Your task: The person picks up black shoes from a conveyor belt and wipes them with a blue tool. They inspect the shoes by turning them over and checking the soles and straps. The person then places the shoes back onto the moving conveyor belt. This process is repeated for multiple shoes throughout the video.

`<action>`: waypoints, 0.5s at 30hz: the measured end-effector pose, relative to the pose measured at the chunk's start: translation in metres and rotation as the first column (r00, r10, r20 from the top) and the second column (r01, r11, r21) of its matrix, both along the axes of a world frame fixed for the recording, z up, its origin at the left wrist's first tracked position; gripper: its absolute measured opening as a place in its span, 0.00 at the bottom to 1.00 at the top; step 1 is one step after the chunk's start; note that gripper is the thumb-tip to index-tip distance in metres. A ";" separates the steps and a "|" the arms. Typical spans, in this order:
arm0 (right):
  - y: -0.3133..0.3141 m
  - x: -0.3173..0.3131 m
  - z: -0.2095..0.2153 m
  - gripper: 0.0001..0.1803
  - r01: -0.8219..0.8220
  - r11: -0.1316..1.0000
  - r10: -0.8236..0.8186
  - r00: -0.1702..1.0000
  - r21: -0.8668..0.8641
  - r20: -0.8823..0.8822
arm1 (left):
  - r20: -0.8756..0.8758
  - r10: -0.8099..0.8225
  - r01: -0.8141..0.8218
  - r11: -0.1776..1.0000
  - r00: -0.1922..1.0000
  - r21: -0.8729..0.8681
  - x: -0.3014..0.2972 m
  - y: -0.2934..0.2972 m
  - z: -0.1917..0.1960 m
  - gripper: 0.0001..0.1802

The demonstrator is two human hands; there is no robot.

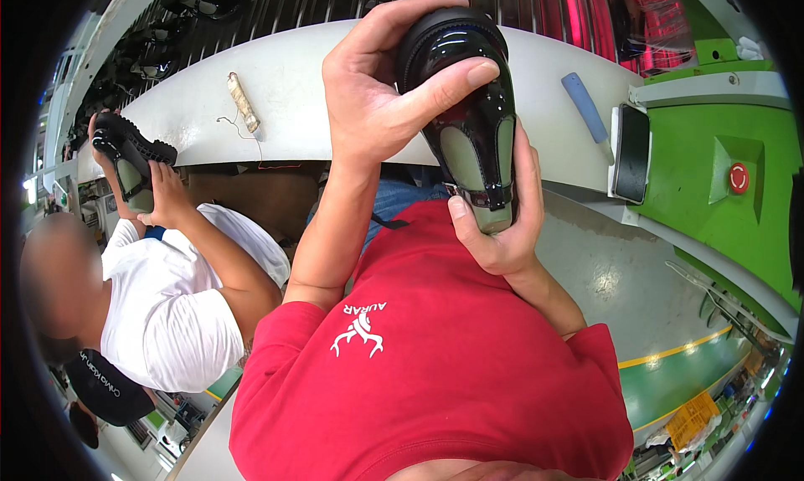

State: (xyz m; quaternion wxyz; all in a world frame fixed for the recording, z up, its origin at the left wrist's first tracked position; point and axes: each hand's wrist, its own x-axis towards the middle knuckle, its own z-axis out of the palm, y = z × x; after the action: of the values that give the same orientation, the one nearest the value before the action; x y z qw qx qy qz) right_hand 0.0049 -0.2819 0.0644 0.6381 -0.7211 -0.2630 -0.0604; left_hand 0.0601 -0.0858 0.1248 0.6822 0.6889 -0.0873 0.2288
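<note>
While the left hand point(368, 104) wraps its fingers point(456, 77) around the toe of a glossy black shoe point(469, 113) held above the white table point(293, 87), the right hand point(502, 221) grips its heel end, a blue tool point(586, 104) lying right of the shoe and a co-worker's hands point(163, 192) holding another shoe point(126, 159) far left.

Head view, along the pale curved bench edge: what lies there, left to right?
Co-worker's black lugged shoe → tan frayed stick → person's left hand → glossy black shoe → blue-grey flat handle → black rectangular pad → red round button.
</note>
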 end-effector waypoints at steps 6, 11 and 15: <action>0.000 -0.002 0.000 0.54 -0.002 1.000 0.002 1.000 0.004 -0.003 | -0.025 0.012 -0.013 1.000 1.000 -0.015 -0.005 -0.002 0.002 0.28; -0.001 -0.003 0.003 0.53 -0.005 1.000 0.005 1.000 -0.007 -0.002 | -0.037 0.044 -0.046 0.998 0.998 -0.038 -0.009 -0.006 0.008 0.25; -0.002 -0.005 0.006 0.53 -0.015 1.000 0.015 0.999 0.005 -0.031 | -0.013 0.071 -0.071 0.997 0.997 -0.034 -0.011 -0.006 0.013 0.23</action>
State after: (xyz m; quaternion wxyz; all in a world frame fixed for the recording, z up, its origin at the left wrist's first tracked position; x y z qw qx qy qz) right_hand -0.0001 -0.2835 0.0706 0.6441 -0.7185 -0.2585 -0.0449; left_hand 0.0492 -0.0918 0.1376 0.6858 0.6812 -0.0548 0.2502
